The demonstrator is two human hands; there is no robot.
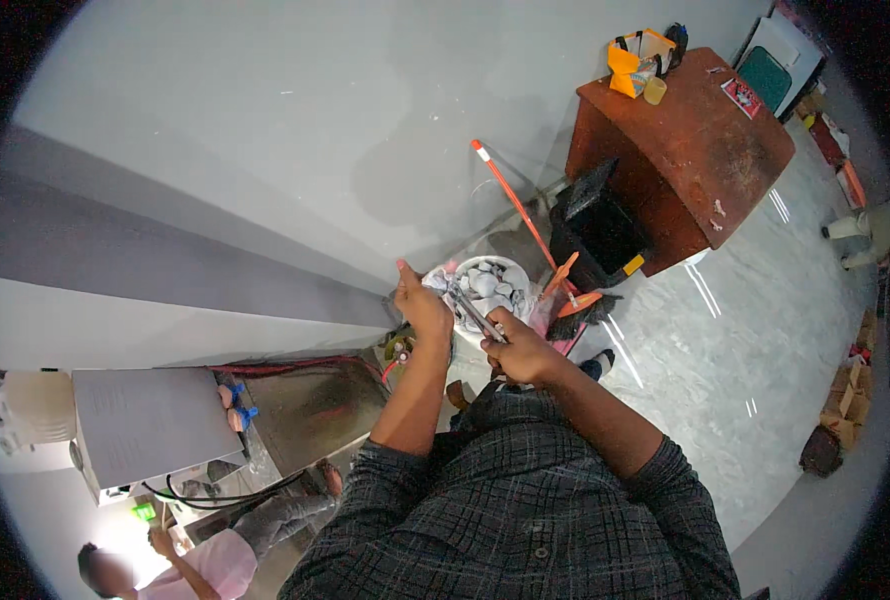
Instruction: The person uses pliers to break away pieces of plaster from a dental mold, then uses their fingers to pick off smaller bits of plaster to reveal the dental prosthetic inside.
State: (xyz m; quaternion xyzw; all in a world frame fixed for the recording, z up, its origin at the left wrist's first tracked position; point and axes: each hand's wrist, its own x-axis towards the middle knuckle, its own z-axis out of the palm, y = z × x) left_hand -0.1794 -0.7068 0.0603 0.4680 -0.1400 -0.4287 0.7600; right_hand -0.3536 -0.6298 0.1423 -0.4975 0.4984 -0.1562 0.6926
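My right hand [520, 348] is closed round a slim grey metal tool [479, 318], which points up and left toward my left hand. The tool's exact kind is not clear. To its left, my left hand [425, 308] has its thumb raised and its fingers curled, with something whitish at the fingertips that I cannot make out. Just beyond both hands stands a round white bucket [522, 275], filled with crumpled white and grey pieces [487, 283]. Clear pinkish plastic [543, 312] hangs at the bucket's right side.
An orange-handled broom [513, 195] leans on the wall beside an open black bin [605, 235]. Behind it is a brown desk [705, 150] with a yellow bag [630, 75]. A metal-topped bench [315, 415] and a grey cabinet [155, 420] stand left, near another person [215, 565].
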